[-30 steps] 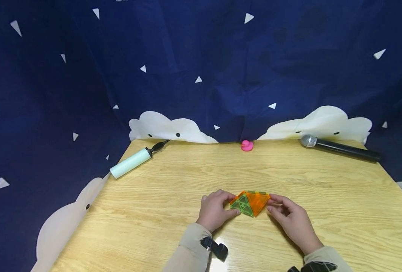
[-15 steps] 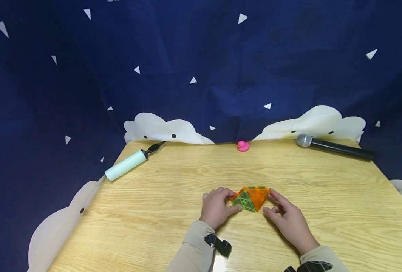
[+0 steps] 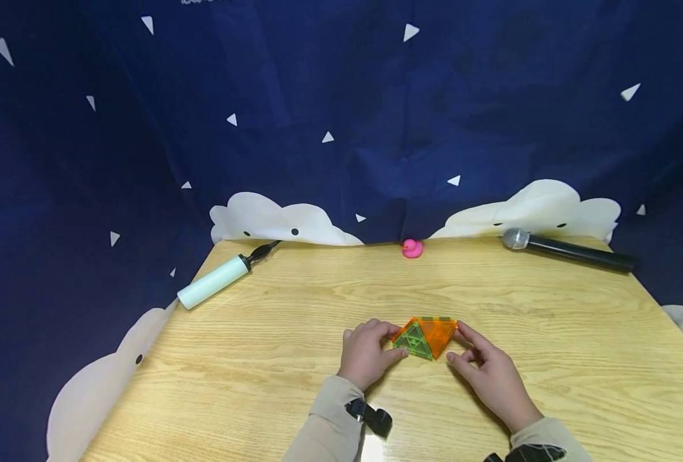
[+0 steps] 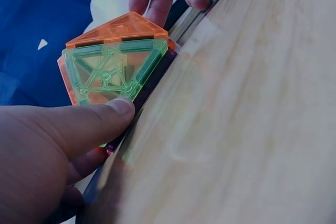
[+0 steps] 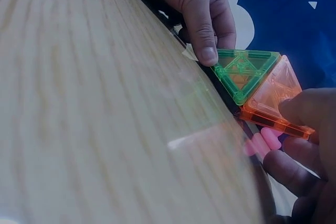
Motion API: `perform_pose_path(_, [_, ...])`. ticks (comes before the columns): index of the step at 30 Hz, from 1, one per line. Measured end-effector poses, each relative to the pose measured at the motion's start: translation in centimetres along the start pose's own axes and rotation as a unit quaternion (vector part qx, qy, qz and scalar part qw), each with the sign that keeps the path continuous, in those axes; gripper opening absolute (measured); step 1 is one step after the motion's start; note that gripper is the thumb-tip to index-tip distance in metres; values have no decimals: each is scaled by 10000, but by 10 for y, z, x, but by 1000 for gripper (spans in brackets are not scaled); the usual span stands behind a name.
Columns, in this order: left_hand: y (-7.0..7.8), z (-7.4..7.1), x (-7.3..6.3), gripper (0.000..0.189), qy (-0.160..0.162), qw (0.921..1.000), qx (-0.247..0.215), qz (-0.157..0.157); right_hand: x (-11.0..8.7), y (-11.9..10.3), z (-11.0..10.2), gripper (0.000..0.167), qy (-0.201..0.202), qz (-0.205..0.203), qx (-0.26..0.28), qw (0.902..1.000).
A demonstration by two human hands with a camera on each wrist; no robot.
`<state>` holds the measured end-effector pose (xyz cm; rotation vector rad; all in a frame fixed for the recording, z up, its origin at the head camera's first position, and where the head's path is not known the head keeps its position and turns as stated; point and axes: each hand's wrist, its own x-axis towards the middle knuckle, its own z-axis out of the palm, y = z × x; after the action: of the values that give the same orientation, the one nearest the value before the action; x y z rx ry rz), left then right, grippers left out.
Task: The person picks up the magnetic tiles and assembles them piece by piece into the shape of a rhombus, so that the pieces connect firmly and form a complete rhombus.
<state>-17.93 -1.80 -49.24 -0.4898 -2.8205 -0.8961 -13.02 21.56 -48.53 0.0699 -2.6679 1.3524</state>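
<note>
A small shape of translucent triangular magnetic tiles sits on the table at the middle front. A green tile (image 3: 414, 342) forms its near left face, with an orange tile (image 3: 437, 333) joined along its right edge. More orange shows behind the green. My left hand (image 3: 366, 354) pinches the left end: the thumb (image 4: 118, 109) presses the lower edge of the green tile, fingers behind it. My right hand (image 3: 488, 372) is curled at the other end, its index fingertip on the far right corner of the orange tile. In the right wrist view its thumb (image 5: 299, 107) overlaps that tile's face.
At the back left lies a pale mint hand pump (image 3: 214, 282) with a black end. A pink rubber duck (image 3: 413, 249) stands at the rear edge, and a black microphone (image 3: 569, 250) lies back right. Behind the wooden table (image 3: 295, 321) hangs a dark blue curtain (image 3: 295, 77).
The tiles have shifted slightly to the right and away from me, both hands staying at their ends. The right thumb has come closer to the orange tile. The head view has turned a little.
</note>
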Motion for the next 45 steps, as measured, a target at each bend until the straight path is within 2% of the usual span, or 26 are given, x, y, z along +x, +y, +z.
perform_pose_path(16, [-2, -1, -3, 38, -79, 9999, -65, -11, -1, 3, 2, 67, -14, -11, 111, 9999])
perform_pose_path(45, [-1, -2, -4, 36, -16, 9999, -138, 31, -2, 1, 0, 65, -52, 37, 210, 9998])
